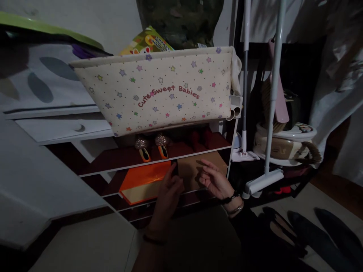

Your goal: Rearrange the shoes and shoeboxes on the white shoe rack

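Observation:
My left hand (171, 189) is raised before the lower shelf, its index finger stretched out and the other fingers partly curled, with nothing in it. It is nearest to an orange box (147, 173) with a pale front side. My right hand (213, 177) hovers by a brown cardboard box (190, 170), fingers apart and holding nothing; whether it touches the box I cannot tell. On the shelf (113, 160) above stand a pair of glittery heeled shoes (141, 145) and a pair of dark red shoes (200, 138), dimly lit.
A star-patterned fabric bin (167, 90) sits on top of the rack and overhangs its front. To the right lean a flat mop (244, 155) and a sponge mop (265, 181). Dark shoes (306, 230) lie on the floor at right. A white drawer cabinet (62, 126) stands left.

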Tool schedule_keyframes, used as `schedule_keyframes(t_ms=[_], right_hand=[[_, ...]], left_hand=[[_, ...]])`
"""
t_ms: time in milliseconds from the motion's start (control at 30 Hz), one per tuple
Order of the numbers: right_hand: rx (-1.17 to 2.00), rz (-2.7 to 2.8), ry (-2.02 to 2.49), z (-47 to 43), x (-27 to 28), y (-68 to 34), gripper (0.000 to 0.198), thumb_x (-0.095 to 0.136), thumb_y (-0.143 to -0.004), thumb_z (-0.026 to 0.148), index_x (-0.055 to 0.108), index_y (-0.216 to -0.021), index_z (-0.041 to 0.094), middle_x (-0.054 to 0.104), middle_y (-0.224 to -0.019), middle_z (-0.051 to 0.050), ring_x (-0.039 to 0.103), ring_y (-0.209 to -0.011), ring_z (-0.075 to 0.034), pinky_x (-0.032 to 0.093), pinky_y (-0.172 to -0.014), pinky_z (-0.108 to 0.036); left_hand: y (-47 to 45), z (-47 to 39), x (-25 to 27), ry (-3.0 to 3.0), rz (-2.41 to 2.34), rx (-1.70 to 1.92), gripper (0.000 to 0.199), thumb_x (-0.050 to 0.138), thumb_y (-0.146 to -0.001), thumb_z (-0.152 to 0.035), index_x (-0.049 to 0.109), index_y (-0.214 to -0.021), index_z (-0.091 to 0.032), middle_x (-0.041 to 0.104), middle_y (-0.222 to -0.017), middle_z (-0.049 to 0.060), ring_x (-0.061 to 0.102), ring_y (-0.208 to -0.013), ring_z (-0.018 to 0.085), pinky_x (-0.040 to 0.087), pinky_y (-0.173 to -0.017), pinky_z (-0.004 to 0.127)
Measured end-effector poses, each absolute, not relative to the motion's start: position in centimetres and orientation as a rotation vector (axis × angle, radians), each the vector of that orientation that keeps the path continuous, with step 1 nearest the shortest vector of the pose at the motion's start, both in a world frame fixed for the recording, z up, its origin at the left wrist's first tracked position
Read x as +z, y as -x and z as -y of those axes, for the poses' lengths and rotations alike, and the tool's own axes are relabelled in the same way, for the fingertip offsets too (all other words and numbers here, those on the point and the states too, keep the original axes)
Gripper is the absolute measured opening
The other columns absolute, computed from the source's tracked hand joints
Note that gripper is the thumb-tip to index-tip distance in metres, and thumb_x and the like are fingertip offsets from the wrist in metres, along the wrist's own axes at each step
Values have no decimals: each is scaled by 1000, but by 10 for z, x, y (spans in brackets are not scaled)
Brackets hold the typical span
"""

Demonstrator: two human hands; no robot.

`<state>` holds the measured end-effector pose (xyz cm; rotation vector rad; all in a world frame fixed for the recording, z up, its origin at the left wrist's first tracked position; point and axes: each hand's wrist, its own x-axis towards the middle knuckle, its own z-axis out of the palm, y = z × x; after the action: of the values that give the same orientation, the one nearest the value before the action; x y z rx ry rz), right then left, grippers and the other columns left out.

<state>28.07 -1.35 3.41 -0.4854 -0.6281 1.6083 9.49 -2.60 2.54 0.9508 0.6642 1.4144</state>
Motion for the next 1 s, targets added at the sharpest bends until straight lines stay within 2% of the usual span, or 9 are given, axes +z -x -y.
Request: schedule_keyframes(t_ms=[100,167,267,367,500,700,833,1000], right_hand=[[1619,747,328,22,52,-278,68,84,-76,16,60,-137,32,38,-58,14,20,-48,-5,28,-47,-16],[1592,881,210,33,62,-283,94,81,-79,14,38,-157,45,34,-60,15,15,-48,-6,24,-47,-16],[1528,1073,69,51,64,-296,120,81,-80,15,3,-163,55,31,-60,16,13,-47,-7,26,-47,-18],[1504,1198,-2,58,51,-308,130,84,-80,19,-12,-160,55,28,-56,17,12,-45,-7,27,-46,-19],[1537,1273,41,55,31,-316,134,86,-79,25,-19,-157,56,28,-54,18,14,-43,-6,27,-47,-19],[1528,1287,87,55,22,-328,136,87,-77,28,-20,-156,56,27,-55,18,12,-44,-6,27,-47,-19],[1525,1290,89,57,27,-333,134,86,-79,27,-20,-157,56,26,-55,17,12,-43,-6,26,-46,-19],[1512,1316,23,57,31,-331,130,82,-82,23,-18,-154,62,26,-55,17,13,-43,-6,28,-47,-19]], left_hand=[[-95,40,49,-954,-483,1375,96,81,-79,-16,37,-159,-47,39,-72,-8,40,-61,7,39,-62,19],[-88,52,60,-994,-329,1348,104,81,-79,-15,28,-160,-54,35,-69,-9,36,-57,8,39,-59,18],[-75,66,60,-1080,-92,1305,103,83,-77,-16,31,-158,-54,26,-63,-10,21,-49,7,31,-49,16],[-68,71,45,-1146,12,1258,93,82,-78,-17,40,-155,-49,24,-59,-12,14,-46,6,27,-46,16],[-68,68,27,-1174,26,1172,80,81,-79,-16,52,-148,-43,28,-57,-11,17,-45,5,27,-45,17],[-67,64,22,-1266,28,1174,67,80,-81,-19,60,-142,-39,28,-57,-12,14,-41,5,25,-41,18],[-67,63,22,-1275,21,1194,69,81,-81,-21,58,-143,-41,28,-57,-12,13,-41,4,24,-40,17],[-67,64,24,-1266,30,1185,68,80,-81,-17,60,-140,-41,28,-58,-11,16,-43,5,26,-42,17]])
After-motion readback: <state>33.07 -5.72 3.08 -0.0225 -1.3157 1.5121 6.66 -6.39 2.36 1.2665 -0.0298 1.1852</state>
